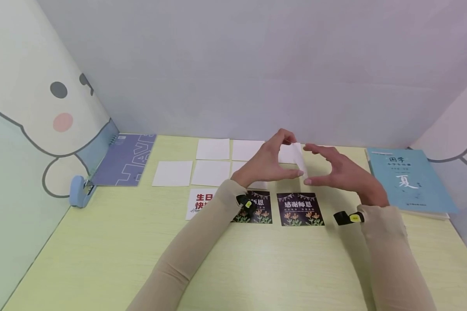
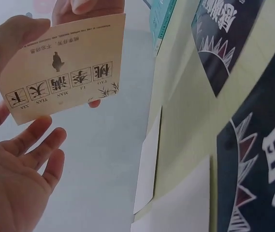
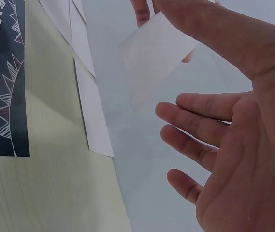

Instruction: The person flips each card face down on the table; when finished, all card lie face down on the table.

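While left hand (image 1: pixel 267 163) pinches card (image 1: pixel 299 160), right hand (image 1: pixel 341 173) sits spread at 3 o'clock, card's printed lettering (image 2: pixel 59 83) visible in left wrist view only.

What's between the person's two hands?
In the head view, a raised card is between the left hand and right hand; the left wrist view shows its printed side.

A cream four-cornered paper card (image 2: pixel 81 50) over there carries black characters and leafy sprigs, its back plain white. The dark purple square paper cards (image 1: pixel 301 209) show orange flowers and white bunting; the wood-grained table (image 1: pixel 264 268) is pale yellow-green.
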The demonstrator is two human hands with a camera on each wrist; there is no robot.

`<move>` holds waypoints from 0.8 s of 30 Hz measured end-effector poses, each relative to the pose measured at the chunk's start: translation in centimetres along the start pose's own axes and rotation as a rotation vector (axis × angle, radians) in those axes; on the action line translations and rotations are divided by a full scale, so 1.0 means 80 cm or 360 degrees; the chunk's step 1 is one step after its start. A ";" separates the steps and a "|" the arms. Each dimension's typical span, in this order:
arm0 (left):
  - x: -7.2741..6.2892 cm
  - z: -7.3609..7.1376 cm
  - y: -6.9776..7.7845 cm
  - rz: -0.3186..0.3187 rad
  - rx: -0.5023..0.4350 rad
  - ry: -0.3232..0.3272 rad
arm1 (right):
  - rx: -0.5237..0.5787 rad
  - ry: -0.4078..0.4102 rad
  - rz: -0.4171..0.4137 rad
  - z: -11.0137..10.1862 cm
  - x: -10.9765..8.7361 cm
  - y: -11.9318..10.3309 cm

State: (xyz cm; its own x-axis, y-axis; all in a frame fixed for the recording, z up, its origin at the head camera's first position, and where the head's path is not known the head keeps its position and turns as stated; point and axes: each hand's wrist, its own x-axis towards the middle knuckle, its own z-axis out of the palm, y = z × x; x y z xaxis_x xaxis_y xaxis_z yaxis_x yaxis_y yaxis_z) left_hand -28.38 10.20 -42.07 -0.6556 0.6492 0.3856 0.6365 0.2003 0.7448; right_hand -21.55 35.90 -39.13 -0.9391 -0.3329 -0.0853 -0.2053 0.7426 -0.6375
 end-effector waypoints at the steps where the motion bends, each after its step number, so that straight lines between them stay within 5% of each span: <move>1: 0.000 0.000 0.000 -0.0003 -0.0018 0.0000 | -0.0006 0.0002 -0.0001 0.001 0.000 -0.001; 12: -0.006 -0.015 -0.003 -0.0108 0.0037 -0.0170 | -0.0143 0.0003 0.0008 0.005 0.001 0.000; 24: -0.010 -0.029 -0.014 -0.0277 0.0540 -0.0446 | -0.0315 0.0019 0.0011 0.019 0.014 0.010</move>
State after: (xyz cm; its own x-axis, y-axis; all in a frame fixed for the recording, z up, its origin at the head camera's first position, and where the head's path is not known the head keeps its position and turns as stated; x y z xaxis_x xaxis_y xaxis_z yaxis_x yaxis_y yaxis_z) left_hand -29.52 7.76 -41.92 -0.6589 0.7485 0.0740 0.6543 0.5219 0.5472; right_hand -22.34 35.25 -40.93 -0.9437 -0.3210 -0.0793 -0.2476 0.8450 -0.4740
